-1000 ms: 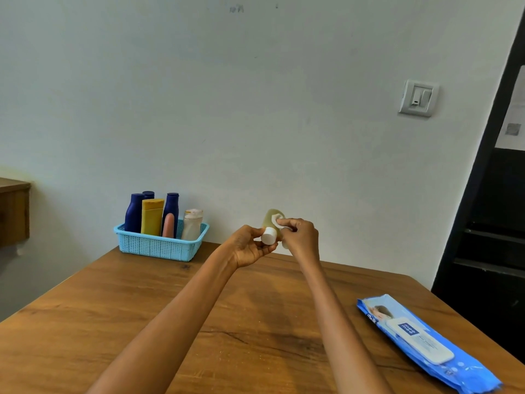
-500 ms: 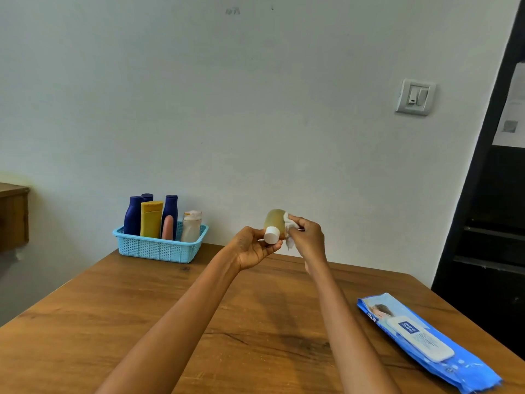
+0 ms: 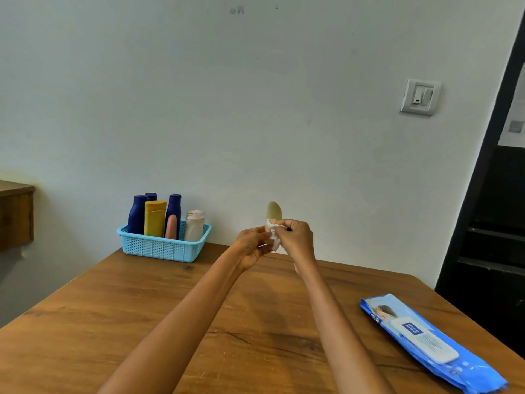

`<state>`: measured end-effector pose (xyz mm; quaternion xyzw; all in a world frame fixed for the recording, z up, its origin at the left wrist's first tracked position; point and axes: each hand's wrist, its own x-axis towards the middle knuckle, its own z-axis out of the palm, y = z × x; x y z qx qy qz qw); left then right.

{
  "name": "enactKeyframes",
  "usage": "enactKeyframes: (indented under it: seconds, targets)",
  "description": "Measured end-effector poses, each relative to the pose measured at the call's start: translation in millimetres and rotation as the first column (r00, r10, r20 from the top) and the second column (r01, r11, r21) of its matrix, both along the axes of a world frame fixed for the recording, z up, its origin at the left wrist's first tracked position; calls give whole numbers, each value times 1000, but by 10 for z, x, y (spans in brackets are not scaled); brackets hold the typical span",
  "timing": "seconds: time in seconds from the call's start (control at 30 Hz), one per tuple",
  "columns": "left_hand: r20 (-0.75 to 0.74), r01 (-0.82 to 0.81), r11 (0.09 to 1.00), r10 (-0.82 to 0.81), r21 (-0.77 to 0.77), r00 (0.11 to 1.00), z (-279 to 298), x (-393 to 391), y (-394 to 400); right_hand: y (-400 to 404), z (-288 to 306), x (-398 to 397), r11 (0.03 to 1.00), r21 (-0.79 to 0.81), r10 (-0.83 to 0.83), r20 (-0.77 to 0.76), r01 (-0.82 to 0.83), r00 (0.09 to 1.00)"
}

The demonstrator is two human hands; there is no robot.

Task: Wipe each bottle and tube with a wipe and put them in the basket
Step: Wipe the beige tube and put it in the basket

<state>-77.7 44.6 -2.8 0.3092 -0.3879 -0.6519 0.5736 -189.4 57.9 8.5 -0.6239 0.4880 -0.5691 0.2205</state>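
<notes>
A small yellowish bottle (image 3: pixel 273 211) is held up above the far middle of the table, its rounded end pointing up. My left hand (image 3: pixel 252 245) grips its lower end, where the white cap is hidden. My right hand (image 3: pixel 297 236) presses a crumpled white wipe (image 3: pixel 275 239) against the bottle's lower part. A light blue basket (image 3: pixel 159 246) stands at the far left of the table by the wall. It holds dark blue bottles (image 3: pixel 137 214), a yellow tube (image 3: pixel 154 218), a pink tube (image 3: pixel 171 226) and a white bottle (image 3: pixel 195 224), all upright.
A blue pack of wipes (image 3: pixel 426 338) lies on the wooden table (image 3: pixel 127 317) at the right, near its edge. A wooden shelf (image 3: pixel 15 213) juts out at the far left. A dark doorway (image 3: pixel 494 223) stands at the right, a light switch (image 3: pixel 420 96) on the wall.
The bottle has turned more upright, and its white cap has gone out of sight between my hands. My right hand with the wipe has slid down to the bottle's lower end.
</notes>
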Motion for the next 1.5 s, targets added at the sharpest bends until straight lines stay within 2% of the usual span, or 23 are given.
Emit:
enactKeyframes:
  seconds: [0.13, 0.27, 0.43, 0.53, 0.77, 0.93, 1.0, 1.1, 1.23, 1.37, 1.5]
  targets:
    - [86, -4, 998, 10, -62, 996, -2, -62, -13, -4, 38, 22, 988, -121, -118, -223, 93, 968]
    - [-3, 3, 999, -3, -39, 1000, 24, -28, -26, 14, -26, 3, 944, -316, -222, -396, 94, 891]
    - [-12, 144, 989, -144, 31, 990, 55, 3, 16, -2, -88, -110, 897, -408, -323, -340, 171, 883]
    - [30, 225, 973, -227, 49, 974, 77, -8, 52, -16, -74, -200, 871, -449, -371, -335, 200, 866]
    - [158, 305, 946, -320, 108, 934, 74, -37, 100, -88, -97, -434, 868, -378, -411, -187, 320, 892]
    - [198, 301, 945, -321, 126, 926, 76, -39, 106, -143, -75, -591, 915, -140, -353, 171, 378, 920]
    - [225, 279, 953, -299, 115, 927, 87, -60, 112, -152, -42, -595, 933, -131, -319, 130, 335, 939]
    - [201, 274, 956, -291, 109, 935, 88, -92, 122, -157, -15, -494, 963, -134, -239, -29, 233, 971]
    - [194, 207, 974, -222, 93, 956, 69, -68, 97, -170, -61, -339, 971, -197, -181, -243, 134, 953]
    - [174, 60, 995, -73, 80, 982, 40, -16, 25, -153, -129, -252, 975, -217, -113, -261, 56, 959]
    - [126, 5, 994, -19, 111, 992, 3, -7, 0, -145, -125, -291, 984, -172, -74, -210, 38, 975]
